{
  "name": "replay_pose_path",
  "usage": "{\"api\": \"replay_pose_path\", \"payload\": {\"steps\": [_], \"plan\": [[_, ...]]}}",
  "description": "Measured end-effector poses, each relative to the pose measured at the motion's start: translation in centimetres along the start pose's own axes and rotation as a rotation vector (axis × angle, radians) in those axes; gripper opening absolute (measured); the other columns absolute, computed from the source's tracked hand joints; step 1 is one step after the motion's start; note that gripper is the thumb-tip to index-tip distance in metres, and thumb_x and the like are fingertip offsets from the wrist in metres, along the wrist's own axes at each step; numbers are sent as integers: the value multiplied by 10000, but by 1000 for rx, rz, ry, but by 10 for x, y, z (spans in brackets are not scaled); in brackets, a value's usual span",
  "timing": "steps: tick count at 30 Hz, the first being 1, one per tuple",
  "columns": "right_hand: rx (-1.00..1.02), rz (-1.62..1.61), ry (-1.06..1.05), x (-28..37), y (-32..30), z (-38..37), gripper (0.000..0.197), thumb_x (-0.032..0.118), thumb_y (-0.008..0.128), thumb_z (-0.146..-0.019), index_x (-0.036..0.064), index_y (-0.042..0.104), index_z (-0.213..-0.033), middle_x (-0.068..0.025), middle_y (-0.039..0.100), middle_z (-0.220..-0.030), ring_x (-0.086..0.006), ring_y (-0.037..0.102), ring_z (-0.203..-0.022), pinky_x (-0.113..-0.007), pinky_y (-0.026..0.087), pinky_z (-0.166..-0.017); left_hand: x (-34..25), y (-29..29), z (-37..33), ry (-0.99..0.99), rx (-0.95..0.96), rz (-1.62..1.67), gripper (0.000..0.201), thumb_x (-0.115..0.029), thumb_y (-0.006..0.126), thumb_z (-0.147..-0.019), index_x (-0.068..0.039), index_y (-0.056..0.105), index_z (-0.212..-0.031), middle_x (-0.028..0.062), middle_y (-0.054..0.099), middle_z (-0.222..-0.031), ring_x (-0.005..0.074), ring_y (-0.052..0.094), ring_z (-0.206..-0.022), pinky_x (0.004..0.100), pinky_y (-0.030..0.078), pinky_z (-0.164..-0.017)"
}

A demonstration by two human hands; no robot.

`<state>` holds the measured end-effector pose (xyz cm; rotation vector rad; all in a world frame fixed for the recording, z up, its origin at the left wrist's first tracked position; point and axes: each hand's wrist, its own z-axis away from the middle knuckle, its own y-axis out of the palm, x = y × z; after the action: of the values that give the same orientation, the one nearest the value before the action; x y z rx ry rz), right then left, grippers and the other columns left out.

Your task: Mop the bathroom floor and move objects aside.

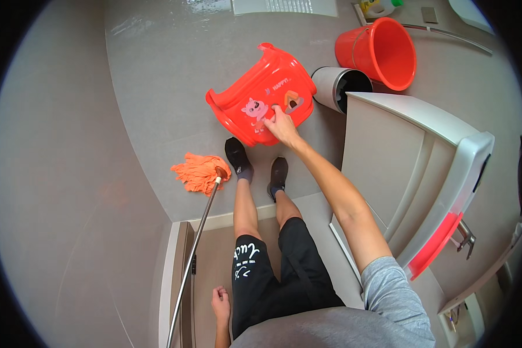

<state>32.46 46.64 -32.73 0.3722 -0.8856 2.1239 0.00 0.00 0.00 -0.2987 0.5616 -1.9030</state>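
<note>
Grey floor [156, 98] is lying underfoot | right hand [282, 126] is gripping red stool [264, 87] mid-seat, nearly closed, probably for balance | left hand [220, 303] is hanging half-curled, apparently empty

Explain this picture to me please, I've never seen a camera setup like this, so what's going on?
There's no machine here, just a person with two bare hands. This single picture comes from a wide fisheye camera worn on their head, looking down, so straight edges bend. The right hand touches a decorated red stool; how firmly it grips is hard to tell. The left hand hangs by the body, with nothing visible in it. An orange-headed mop rests its head on the gray floor, near the person's black shoes. Farther off are a gray bin and a red bucket.
</note>
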Motion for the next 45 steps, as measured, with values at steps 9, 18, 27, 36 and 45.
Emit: {"api": "replay_pose_path", "payload": {"steps": [9,18,27,36,45], "plan": [[-87,-247,-119,57,-66,-2,407,182,553,-854,-15,523,-1209,-88,648,-738,-174,652,-718,-313,490,-702,-81,-24,-100,275,-46,36,213,-163,545,-939,-6,602,-1070,146,669,-937,217,639,-919,335,493,-821],[-263,-402,-175,67,-61,24,345,123,555,-832,-9,543,-1150,-98,617,-686,-198,626,-645,-328,483,-630,-552,-10,-197,1351,-267,-132,610,-195,651,-876,29,388,-1378,243,448,-1375,343,414,-1311,410,350,-1067],[-352,-671,-125,111,-27,41,461,38,546,-816,10,440,-1264,-144,635,-823,-262,664,-813,-365,514,-732,-713,-36,-207,1004,575,-355,358,-186,651,-886,53,558,-1137,101,644,-922,139,595,-848,294,487,-774],[-578,-849,-31,129,67,64,813,18,589,-847,29,98,-1495,-236,495,-1315,-336,545,-1173,-399,443,-978,-781,54,-175,1505,370,-609,301,-88,678,-816,24,539,-1058,203,637,-965,340,625,-874,380,480,-780],[-508,-936,393,170,147,149,712,38,578,-854,0,196,-1454,-207,418,-1392,-349,458,-1260,-387,390,-1028,-773,166,-176,1782,159,-1155,280,-115,675,-811,-50,478,-1000,131,603,-983,339,601,-950,429,520,-739]]}}
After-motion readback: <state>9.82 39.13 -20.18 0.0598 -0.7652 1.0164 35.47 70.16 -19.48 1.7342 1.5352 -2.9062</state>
